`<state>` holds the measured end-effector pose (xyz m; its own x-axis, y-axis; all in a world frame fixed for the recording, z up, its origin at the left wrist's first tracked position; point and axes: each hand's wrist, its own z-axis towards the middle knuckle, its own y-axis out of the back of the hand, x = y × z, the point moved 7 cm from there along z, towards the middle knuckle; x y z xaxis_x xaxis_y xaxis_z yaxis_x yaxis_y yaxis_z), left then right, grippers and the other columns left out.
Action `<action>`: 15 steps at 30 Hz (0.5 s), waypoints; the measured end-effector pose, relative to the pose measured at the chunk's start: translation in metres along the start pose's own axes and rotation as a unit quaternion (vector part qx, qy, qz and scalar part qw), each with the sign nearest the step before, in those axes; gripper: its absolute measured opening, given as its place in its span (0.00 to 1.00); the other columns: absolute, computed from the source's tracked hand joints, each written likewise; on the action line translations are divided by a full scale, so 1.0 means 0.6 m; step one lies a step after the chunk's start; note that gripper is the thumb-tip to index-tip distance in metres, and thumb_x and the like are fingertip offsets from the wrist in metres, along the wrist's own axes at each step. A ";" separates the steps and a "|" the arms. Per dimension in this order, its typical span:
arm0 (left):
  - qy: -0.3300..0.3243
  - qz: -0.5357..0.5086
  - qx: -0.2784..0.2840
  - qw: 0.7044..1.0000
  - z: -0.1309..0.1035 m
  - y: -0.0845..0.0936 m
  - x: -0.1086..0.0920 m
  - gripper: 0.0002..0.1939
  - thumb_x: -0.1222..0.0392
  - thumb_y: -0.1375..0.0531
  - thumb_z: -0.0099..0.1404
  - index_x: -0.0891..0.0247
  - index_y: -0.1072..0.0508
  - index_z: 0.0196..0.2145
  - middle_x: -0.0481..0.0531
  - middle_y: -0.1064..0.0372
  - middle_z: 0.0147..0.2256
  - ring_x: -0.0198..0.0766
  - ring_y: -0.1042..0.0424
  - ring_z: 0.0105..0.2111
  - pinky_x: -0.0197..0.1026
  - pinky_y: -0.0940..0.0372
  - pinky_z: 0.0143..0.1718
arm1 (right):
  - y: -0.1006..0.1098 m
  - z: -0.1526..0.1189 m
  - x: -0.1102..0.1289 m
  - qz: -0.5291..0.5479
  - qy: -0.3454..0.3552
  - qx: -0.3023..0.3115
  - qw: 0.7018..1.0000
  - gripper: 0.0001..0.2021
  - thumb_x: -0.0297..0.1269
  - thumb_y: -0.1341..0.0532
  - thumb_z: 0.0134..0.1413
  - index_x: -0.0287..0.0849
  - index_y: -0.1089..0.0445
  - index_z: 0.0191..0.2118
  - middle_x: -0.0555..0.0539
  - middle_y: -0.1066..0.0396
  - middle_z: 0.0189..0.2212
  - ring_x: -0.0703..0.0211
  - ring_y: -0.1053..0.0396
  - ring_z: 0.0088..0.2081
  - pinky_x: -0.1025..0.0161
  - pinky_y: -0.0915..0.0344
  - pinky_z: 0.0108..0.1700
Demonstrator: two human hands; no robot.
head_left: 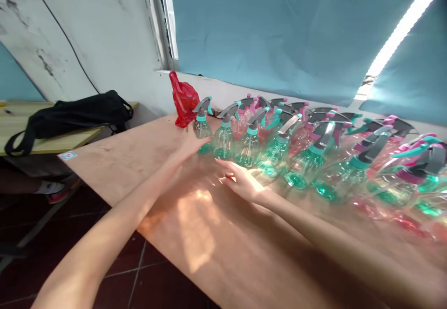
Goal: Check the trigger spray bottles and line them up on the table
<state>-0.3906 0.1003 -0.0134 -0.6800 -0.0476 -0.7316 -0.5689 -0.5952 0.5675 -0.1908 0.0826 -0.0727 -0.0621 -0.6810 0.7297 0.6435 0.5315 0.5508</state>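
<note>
step in hand: looks like setting or straightening the end bottle (202, 130), leftmost of the row on the surface (115, 167)
left hand (191, 140): wrapped round the end bottle, seemingly gripping, far fingers hidden
right hand (240, 181): empty, fingers loosely spread and a little curled, just in front of the second bottle (224, 137), apparently not touching
end bottle: upright, green-tinted, near the red plastic bag (185, 99), beside the second bottle
next move: judged to call for holding the end bottle upright and in line, then loosening the left hand without knocking the second bottle
hands: two, one occupied, one free
teal-collared front bottles (247, 147): six countable from the left end, end bottle included
pink bottles (240, 125): several behind, too overlapped to count
right edge: more bottles, blurred, no safe total
red plastic bag: one
black bag (80, 116): one, off to the left on a second surface (59, 140)
</note>
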 end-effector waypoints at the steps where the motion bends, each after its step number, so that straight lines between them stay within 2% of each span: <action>1: -0.005 0.003 0.003 1.000 0.005 -0.002 0.001 0.41 0.53 0.33 0.54 0.63 0.47 0.60 0.64 0.44 0.60 0.54 0.44 0.61 0.50 0.45 0.57 | -0.002 0.005 -0.002 0.001 0.000 -0.002 1.000 0.28 0.27 0.43 0.55 0.46 0.41 0.63 0.41 0.36 0.58 0.50 0.34 0.55 0.50 0.31 0.52; 4: -0.011 0.011 0.006 1.000 0.009 0.002 0.003 0.37 0.51 0.34 0.56 0.63 0.45 0.58 0.64 0.39 0.58 0.54 0.40 0.59 0.51 0.43 0.56 | -0.003 0.009 -0.005 0.001 -0.005 -0.006 1.000 0.30 0.29 0.41 0.55 0.47 0.43 0.64 0.40 0.36 0.59 0.48 0.34 0.55 0.48 0.32 0.54; 8: -0.006 0.023 0.007 1.000 -0.008 0.029 0.002 0.37 0.46 0.34 0.55 0.63 0.44 0.56 0.62 0.39 0.58 0.56 0.38 0.56 0.53 0.41 0.53 | 0.001 0.003 -0.006 0.001 -0.023 -0.004 1.000 0.32 0.34 0.37 0.53 0.48 0.43 0.63 0.40 0.37 0.60 0.45 0.36 0.57 0.45 0.36 0.57; 12: 0.002 0.031 0.006 0.999 -0.051 0.060 -0.005 0.38 0.42 0.36 0.55 0.61 0.45 0.56 0.60 0.40 0.57 0.58 0.38 0.56 0.54 0.41 0.52 | 0.011 -0.005 -0.005 0.007 -0.043 -0.010 0.999 0.30 0.34 0.38 0.55 0.46 0.44 0.63 0.38 0.38 0.60 0.46 0.37 0.59 0.47 0.32 0.54; 15: 0.005 0.027 0.007 1.000 -0.098 0.072 -0.021 0.36 0.43 0.33 0.53 0.59 0.41 0.53 0.61 0.38 0.56 0.61 0.36 0.54 0.55 0.39 0.49 | 0.021 -0.021 -0.003 0.026 -0.070 -0.026 0.997 0.31 0.37 0.38 0.56 0.46 0.47 0.64 0.37 0.37 0.58 0.47 0.36 0.58 0.49 0.30 0.51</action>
<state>-0.3794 0.0281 -0.0017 -0.7057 -0.0869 -0.7031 -0.5376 -0.5807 0.6114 -0.1725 0.0841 -0.0722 -0.1307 -0.5748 0.8078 0.6867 0.5352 0.4919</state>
